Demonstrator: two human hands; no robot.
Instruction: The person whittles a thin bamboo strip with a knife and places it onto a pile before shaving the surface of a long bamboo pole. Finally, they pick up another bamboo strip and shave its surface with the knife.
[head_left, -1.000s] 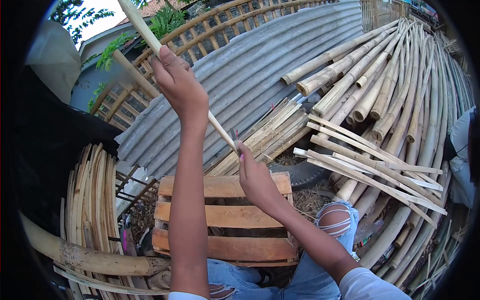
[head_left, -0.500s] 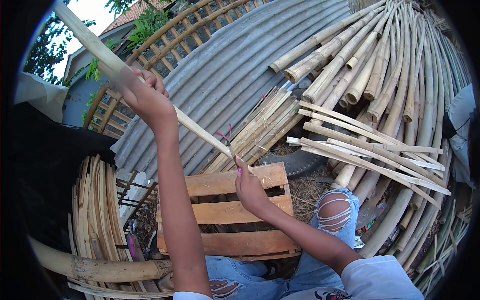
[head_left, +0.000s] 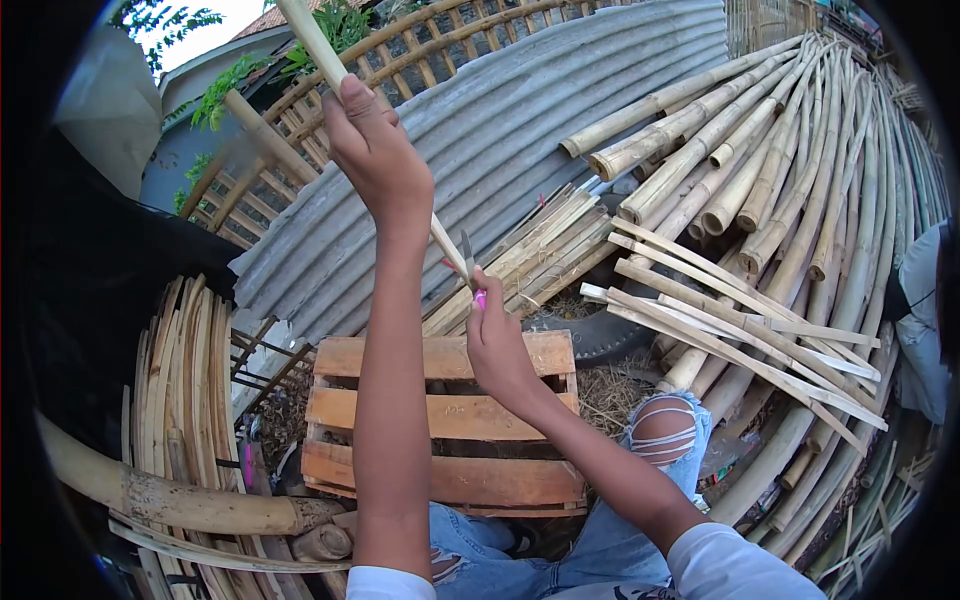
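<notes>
My left hand [head_left: 378, 150] is raised at the upper middle, its fingers wrapped round a long pale bamboo strip [head_left: 314, 42]. The strip slants down to the right, passing behind my left wrist, and its lower end meets my right hand [head_left: 497, 345]. That hand is closed on a small knife [head_left: 467, 250], whose blade points upward against the strip; a bit of pink shows at the grip. Both hands are above or beyond a slatted wooden crate [head_left: 450, 415] in front of my knees.
Split bamboo strips lie in bundles behind the crate [head_left: 560, 245], at the left [head_left: 180, 385] and across the right [head_left: 740, 315]. Whole bamboo poles [head_left: 745, 200] fan out at the right. Corrugated metal sheeting [head_left: 480, 150] stands behind. A thick bamboo pole [head_left: 210, 505] lies lower left.
My left hand has moved right and slightly up, and the strip now stands steeper. My right hand stays near the strip's lower end, a little higher, with the knife blade still at it.
</notes>
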